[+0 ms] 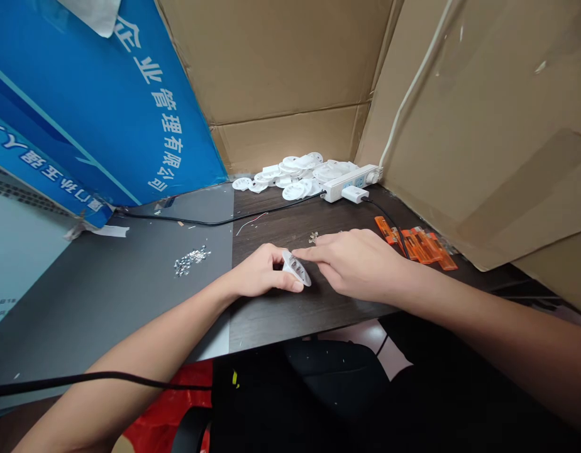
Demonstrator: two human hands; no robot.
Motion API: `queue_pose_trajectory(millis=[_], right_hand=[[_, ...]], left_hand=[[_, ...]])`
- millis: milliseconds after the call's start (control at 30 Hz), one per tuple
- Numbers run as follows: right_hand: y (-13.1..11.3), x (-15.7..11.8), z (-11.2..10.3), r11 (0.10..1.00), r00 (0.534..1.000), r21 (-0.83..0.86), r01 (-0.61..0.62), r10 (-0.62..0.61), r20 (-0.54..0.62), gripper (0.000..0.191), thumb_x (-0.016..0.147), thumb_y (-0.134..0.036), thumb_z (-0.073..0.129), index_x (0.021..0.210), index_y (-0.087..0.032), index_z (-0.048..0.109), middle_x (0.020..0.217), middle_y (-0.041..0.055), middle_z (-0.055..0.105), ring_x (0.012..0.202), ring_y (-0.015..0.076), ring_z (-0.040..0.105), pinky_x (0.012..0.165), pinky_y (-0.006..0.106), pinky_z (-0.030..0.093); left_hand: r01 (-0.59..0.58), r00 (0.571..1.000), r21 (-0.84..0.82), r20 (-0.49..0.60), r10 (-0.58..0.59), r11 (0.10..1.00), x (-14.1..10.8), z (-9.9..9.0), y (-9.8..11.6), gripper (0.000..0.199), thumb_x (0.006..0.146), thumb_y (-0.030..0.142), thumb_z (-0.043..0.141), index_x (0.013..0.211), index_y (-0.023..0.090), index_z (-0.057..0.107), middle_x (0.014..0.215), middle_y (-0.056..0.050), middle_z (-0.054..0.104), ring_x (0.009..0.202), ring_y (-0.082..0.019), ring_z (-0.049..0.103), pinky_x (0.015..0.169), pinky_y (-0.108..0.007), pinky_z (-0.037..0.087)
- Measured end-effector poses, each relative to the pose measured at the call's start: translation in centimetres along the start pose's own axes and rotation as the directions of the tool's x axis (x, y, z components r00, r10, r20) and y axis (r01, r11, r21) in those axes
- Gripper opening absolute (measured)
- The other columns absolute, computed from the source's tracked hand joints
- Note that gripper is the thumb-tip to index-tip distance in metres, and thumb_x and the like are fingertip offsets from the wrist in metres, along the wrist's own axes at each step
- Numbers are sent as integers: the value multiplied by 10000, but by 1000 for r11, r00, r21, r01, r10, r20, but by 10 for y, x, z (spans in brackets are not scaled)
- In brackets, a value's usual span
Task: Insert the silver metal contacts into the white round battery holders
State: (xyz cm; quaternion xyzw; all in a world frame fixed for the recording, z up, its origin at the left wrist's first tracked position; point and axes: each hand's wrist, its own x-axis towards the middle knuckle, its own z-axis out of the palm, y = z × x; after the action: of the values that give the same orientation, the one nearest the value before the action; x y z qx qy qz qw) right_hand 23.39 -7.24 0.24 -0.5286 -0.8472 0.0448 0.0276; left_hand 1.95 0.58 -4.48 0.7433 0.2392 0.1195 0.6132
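Note:
My left hand [261,272] is closed around the edge of a round white plastic cover [296,269], which is tilted on its side just above the dark tabletop. Small grey metal-looking parts show on the cover's inner face. My right hand [351,259] points at it with the index finger stretched out, its tip at the cover's upper rim. The other right fingers are partly hidden and curl loosely below. Just behind the right hand lies a little heap of small metal pieces [313,238].
A pile of similar white plastic parts [290,173] lies at the back beside a white power strip [351,182]. Orange flat pieces [422,245] are at the right. Scattered shiny small metal parts [191,260] lie on the grey sheet [144,277]. A black cable [215,222] crosses behind; cardboard walls [290,63] surround the table.

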Motion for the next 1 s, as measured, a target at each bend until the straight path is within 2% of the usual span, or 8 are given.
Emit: queue_pose_trajectory(millis=[400, 1000], right_hand=[[0, 0, 0, 1000, 999, -10, 28, -28, -41, 509, 944, -242, 440, 1346, -438, 682, 955, 10, 732, 708, 190, 634, 569, 321, 162], [-2, 0, -4, 999, 999, -20, 29, -29, -18, 507, 906, -198, 461, 1269, -428, 730, 958, 9, 746, 739, 198, 644, 573, 313, 177]], left_hand=[[36, 999, 20, 22, -36, 999, -1, 2, 4, 342, 670, 360, 833, 861, 86, 764, 813, -51, 679, 729, -106, 574, 693, -207, 441], [34, 998, 50, 45, -36, 998, 1, 1, 5, 324, 682, 370, 832, 801, 81, 747, 762, -26, 646, 685, -81, 529, 676, -196, 424]])
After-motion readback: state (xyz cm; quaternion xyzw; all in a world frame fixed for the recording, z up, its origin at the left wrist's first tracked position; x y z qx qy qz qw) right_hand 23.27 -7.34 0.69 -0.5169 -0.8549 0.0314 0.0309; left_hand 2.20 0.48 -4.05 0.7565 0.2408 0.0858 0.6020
